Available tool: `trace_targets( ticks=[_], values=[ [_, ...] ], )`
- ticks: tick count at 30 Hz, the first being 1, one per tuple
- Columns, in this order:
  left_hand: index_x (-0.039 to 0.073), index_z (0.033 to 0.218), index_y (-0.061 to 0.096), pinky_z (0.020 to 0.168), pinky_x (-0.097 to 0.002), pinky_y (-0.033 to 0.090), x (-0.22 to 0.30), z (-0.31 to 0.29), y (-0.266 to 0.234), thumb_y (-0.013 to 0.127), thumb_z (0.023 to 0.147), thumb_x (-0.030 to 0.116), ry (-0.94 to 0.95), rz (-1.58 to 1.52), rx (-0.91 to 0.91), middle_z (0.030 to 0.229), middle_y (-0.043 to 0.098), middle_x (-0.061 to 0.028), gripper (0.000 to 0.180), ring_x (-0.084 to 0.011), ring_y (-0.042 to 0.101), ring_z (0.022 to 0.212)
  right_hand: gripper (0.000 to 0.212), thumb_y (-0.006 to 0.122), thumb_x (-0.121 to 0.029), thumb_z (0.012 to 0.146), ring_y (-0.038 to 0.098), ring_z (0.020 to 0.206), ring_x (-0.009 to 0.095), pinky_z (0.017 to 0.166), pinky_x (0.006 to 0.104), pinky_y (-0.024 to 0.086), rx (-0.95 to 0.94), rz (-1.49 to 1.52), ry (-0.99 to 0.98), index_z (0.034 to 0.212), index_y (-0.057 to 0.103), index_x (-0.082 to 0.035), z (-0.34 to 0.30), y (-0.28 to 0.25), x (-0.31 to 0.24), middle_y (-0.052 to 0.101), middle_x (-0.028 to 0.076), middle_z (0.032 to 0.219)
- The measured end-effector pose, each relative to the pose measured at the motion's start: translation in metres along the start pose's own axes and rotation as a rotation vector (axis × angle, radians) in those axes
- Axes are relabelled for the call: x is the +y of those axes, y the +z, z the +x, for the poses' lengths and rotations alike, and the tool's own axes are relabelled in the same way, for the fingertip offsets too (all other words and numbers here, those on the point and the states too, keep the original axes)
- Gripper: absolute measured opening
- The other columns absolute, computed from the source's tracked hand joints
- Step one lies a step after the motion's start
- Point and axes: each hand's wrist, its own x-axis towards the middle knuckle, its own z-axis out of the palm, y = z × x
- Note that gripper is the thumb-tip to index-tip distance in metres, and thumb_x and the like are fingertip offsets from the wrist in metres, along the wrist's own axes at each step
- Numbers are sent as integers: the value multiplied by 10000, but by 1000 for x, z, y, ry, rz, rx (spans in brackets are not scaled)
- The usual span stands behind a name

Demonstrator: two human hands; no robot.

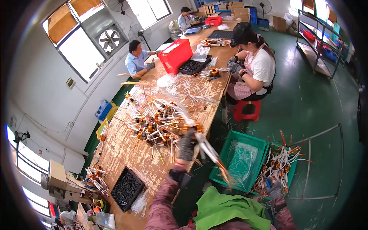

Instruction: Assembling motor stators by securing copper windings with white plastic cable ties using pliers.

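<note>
My left hand (187, 147), in a grey glove, is closed around a copper-wound ring coil (196, 127) at the near right edge of the table. White-sleeved leads (209, 150) with bare copper ends stick out from it, blurred by motion. At the lower right my right hand (275, 190), also gloved, grips a small blue-handled tool (267, 183), its working end unclear. That hand is next to a pile of similar coils (276, 165) in a green bin. More coils with white leads (155, 126) lie heaped on the table, left of my left hand.
A green bin (247, 136) with clear thin scraps stands beside the table. On the wooden table (119, 153) are a black tray (117, 180) of small black parts, white trimmings (184, 86) and a red crate (174, 55). Co-workers sit around it, one on a red stool (247, 111).
</note>
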Motion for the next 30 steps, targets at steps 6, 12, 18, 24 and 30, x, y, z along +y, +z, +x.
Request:
trace_targets(
  ticks=[6, 12, 18, 24, 30],
  values=[
    [95, 1061, 620, 704, -297, 498, 110, 133, -143, 633, 856, 286, 62, -131, 162, 904, 626, 8, 280, -145, 591, 789, 338, 671, -174, 687, 597, 662, 302, 608, 402, 494, -66, 171, 231, 1013, 627, -93, -41, 20, 44, 611, 122, 761],
    [54, 1173, 555, 745, -307, 454, 137, 180, -221, 598, 875, 267, 361, 647, 76, 987, 606, -25, 369, -160, 565, 874, 309, 632, -262, 764, 600, 729, 322, 616, 426, 466, -203, -52, 232, 1006, 597, -73, -17, 34, 27, 608, 174, 821],
    [74, 1177, 560, 694, -219, 450, 10, 190, -88, 606, 886, 163, 139, 572, -18, 981, 611, -15, 308, -113, 564, 833, 407, 652, -330, 706, 601, 806, 337, 721, 450, 486, -373, -60, 436, 1027, 577, -92, -53, 72, 57, 597, 161, 863],
    [46, 1020, 611, 703, -309, 496, -229, 123, 84, 687, 800, 154, -29, 969, -630, 927, 602, -49, 257, -167, 575, 784, 447, 636, -366, 721, 598, 852, 336, 774, 429, 479, -424, 252, 748, 1075, 559, -103, -129, 122, 103, 600, 160, 939],
    [25, 1164, 530, 777, -334, 497, -508, 45, 166, 665, 822, 232, -910, 694, -525, 963, 597, -68, 421, -215, 599, 860, 414, 609, -341, 751, 607, 823, 331, 715, 442, 495, -157, 363, 904, 1094, 561, -115, -224, 174, 124, 616, 142, 911]
  ],
)
